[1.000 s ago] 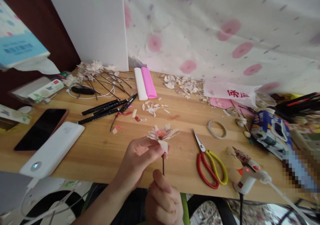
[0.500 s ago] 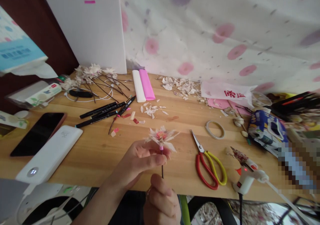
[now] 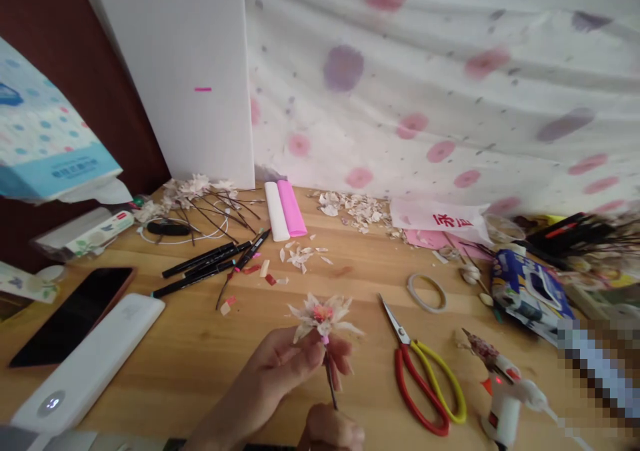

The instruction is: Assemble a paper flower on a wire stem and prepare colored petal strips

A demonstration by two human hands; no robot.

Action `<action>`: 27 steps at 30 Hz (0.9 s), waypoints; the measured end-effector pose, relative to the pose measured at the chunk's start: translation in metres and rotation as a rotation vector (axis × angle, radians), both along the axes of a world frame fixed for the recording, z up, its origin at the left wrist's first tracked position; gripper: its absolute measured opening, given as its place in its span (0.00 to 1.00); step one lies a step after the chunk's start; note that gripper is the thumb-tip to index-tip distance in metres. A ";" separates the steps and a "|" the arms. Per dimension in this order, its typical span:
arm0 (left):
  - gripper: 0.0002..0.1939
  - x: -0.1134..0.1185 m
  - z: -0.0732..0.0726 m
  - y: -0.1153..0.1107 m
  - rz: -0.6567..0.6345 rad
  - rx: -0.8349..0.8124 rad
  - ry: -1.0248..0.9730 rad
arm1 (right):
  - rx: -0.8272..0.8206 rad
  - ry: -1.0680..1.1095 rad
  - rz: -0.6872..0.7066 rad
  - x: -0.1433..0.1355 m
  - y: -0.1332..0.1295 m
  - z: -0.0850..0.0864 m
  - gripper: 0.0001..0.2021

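Note:
A handmade flower with pale petals and a pinkish-orange centre stands upright in front of me on a thin dark stem. Pink wrapping shows just beneath the petals. My left hand is closed near the top of the stem, thumb and fingers pinching it under the bloom. Lower down, my right hand is closed round the stem's bottom end, partly cut off by the frame's edge. To the right of the hands lie scissors with one red and one yellow handle.
A glue gun with a lit red light stands at right. Tape roll, markers, white and pink paper rolls, loose petals and finished stemmed flowers lie behind. A phone and power bank are left.
My view has tilted up, so everything sits lower in the picture. Both hands still hold the flower, whose stem now slants slightly, its lower end shifted right.

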State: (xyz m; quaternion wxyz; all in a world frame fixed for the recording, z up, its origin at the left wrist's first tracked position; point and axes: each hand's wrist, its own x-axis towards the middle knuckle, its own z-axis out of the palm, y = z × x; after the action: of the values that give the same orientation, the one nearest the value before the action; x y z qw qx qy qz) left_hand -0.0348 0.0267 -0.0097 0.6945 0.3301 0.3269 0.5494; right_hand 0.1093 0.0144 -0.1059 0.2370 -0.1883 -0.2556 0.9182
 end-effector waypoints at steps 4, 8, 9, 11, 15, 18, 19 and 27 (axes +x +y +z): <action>0.15 0.005 0.003 -0.004 0.024 0.022 -0.052 | -0.126 0.074 0.175 0.004 0.001 0.022 0.22; 0.17 0.006 0.015 -0.009 0.127 0.001 0.035 | -0.055 0.095 0.106 0.005 0.003 0.044 0.31; 0.17 0.005 0.019 -0.010 0.171 -0.005 0.068 | -0.030 0.120 0.095 0.004 0.003 0.048 0.32; 0.16 0.005 0.023 -0.014 0.259 0.000 0.135 | 0.031 0.164 0.082 0.004 0.003 0.054 0.31; 0.16 0.006 0.023 -0.022 0.332 0.087 0.178 | 0.086 0.176 0.071 0.005 -0.003 0.058 0.27; 0.15 0.007 0.018 -0.028 0.303 0.110 0.150 | 0.079 0.184 0.041 0.006 -0.011 0.059 0.26; 0.15 0.008 0.018 -0.030 0.283 0.101 0.149 | 0.081 0.185 0.030 0.006 -0.013 0.061 0.26; 0.18 0.005 0.029 -0.024 0.258 0.068 0.131 | 0.165 0.003 -0.032 0.007 -0.008 0.075 0.26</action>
State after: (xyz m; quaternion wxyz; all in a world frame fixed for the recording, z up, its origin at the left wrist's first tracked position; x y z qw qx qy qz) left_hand -0.0294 0.0025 0.0191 0.5837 0.3439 0.3922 0.6222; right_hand 0.1166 0.0065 -0.0305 0.2667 -0.1709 -0.3272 0.8903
